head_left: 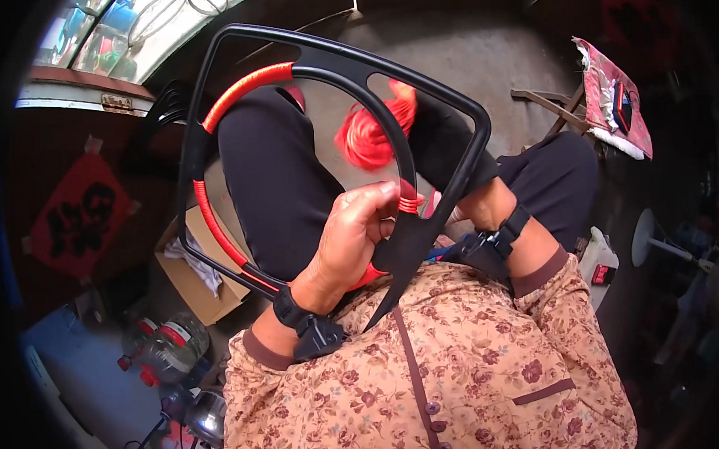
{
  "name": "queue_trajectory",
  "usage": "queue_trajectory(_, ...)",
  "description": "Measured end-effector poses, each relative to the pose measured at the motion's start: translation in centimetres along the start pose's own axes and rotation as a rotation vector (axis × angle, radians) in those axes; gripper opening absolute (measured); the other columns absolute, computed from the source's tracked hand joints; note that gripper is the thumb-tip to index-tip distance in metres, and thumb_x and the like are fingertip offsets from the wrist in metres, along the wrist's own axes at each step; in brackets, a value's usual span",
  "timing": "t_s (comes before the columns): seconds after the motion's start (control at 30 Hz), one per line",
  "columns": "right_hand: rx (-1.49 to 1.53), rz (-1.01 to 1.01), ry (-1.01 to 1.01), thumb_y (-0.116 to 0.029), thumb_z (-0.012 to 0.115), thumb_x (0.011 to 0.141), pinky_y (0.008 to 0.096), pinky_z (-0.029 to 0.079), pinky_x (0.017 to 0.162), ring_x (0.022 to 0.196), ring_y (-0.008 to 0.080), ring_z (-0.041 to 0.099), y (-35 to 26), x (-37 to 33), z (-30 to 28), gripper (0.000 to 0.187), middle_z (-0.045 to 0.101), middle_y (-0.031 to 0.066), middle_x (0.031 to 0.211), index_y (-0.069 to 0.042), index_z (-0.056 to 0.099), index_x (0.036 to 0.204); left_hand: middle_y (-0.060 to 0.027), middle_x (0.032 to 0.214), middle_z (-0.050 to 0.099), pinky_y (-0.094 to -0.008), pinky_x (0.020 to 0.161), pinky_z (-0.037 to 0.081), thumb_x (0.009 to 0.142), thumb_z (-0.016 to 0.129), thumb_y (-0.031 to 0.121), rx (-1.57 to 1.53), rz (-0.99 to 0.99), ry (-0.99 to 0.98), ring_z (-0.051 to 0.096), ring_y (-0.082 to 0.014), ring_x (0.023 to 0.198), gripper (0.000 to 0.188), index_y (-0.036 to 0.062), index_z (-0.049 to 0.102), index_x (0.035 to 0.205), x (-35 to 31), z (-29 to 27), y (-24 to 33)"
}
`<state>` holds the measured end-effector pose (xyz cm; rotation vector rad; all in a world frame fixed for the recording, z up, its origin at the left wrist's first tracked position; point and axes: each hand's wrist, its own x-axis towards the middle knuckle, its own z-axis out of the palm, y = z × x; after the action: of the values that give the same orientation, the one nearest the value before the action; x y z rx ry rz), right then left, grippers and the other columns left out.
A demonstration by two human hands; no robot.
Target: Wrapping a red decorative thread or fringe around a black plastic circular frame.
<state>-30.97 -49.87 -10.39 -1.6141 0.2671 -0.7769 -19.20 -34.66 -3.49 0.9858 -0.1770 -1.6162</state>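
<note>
A black, round-cornered frame (470, 114) with a curved inner rim stands tilted over my lap. Red cord wraps (248, 87) cover parts of the rim and of the left side. My left hand (350, 231) is closed on the inner rim, its thumb beside a short red winding (409, 204). Behind the frame's right side is my right hand (476, 208); its fingers are hidden by the frame and a dark shape (450, 138) that I cannot make out. A slightly blurred bundle of red cord (368, 135) hangs against that dark shape, seen through the opening.
A cardboard box (211, 297) with pale cloth sits at the left, near large clear plastic bottles (174, 346). At the far right, a stool (565, 106) has a red-and-white cover (639, 124) with a small dark-and-red object on it. A white container (600, 260) stands by my right side.
</note>
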Motion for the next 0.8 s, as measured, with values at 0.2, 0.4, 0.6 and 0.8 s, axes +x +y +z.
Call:
queue_trajectory(0.2,1.285,0.406,0.498,-0.022,0.043,0.103,0.0297,0.051,0.082,0.085,0.0199,0.061,-4.4,-2.0,-8.1,0.037,0.060,0.0106,0.101,0.003,0.044,0.129,-0.0145,0.096,0.069,-0.0328,0.082,0.053,0.096,0.049,0.018,-0.136,0.051,-0.067,0.065,-0.0190,0.089,0.028,-0.0047,0.065,0.100,-0.2,0.1,0.1)
queue_trajectory(0.4,0.994,0.468,0.296,-0.026,0.041,0.103,0.0253,0.038,0.060,0.066,0.0128,0.043,-10.5,-7.0,-7.9,0.036,0.048,0.0047,0.081,0.002,0.047,0.125,-0.0062,0.086,0.067,-0.0236,0.068,0.055,0.096,0.059,0.018,0.041,0.062,0.015,0.065,-0.0101,0.072,0.019,-0.0005,0.064,0.097,0.2,0.2,0.0)
queue_trajectory(0.6,0.443,0.559,0.408,-0.014,0.050,0.098,0.0286,0.049,0.075,0.084,0.0164,0.058,-9.1,-7.6,-7.8,0.037,0.060,0.0098,0.106,-0.002,0.047,0.133,0.0055,0.072,0.059,-0.0154,0.054,0.037,0.093,0.065,0.017,0.130,0.114,0.117,0.045,0.0008,0.058,0.013,0.0035,0.066,0.092,-0.1,1.1,-0.2)
queue_trajectory(0.8,0.669,0.774,0.075,-0.016,0.060,0.094,0.0287,0.048,0.091,0.100,0.0133,0.061,-8.9,-2.1,-3.9,0.039,0.063,0.0045,0.113,-0.001,0.053,0.129,0.0049,0.073,0.060,-0.0175,0.058,0.040,0.093,0.065,0.019,0.197,0.145,0.073,0.048,-0.0005,0.061,0.015,0.0035,0.065,0.090,-0.4,1.3,0.2)
